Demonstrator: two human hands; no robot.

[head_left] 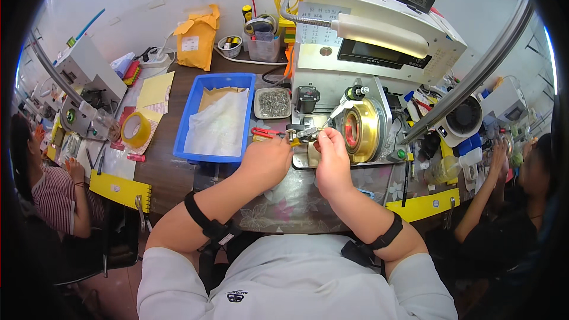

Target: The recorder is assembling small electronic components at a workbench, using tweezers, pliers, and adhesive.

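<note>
My right hand (pixel 333 163) is at the front of a white bench machine (pixel 379 62), its thumb and forefinger pinched at the small metal working head (pixel 305 133). Whatever lies in that pinch is too small to make out. Close by on the left, my left hand (pixel 269 161) is closed with its back turned up. Its fingertips reach the same metal head, and what they hold is hidden. Red-handled snips (pixel 265 133) lie just beyond the left knuckles. A large spool of gold-coloured wire (pixel 368 131) is mounted on the machine, right of my right hand.
Left of my hands sits a blue tray (pixel 182 142) lined with white paper. Beside it, a small dish (pixel 272 102) holds many tiny metal pieces. A lamp (pixel 382 35) overhangs the machine. A metal post (pixel 468 77) slants at right. Two people work at neighbouring benches.
</note>
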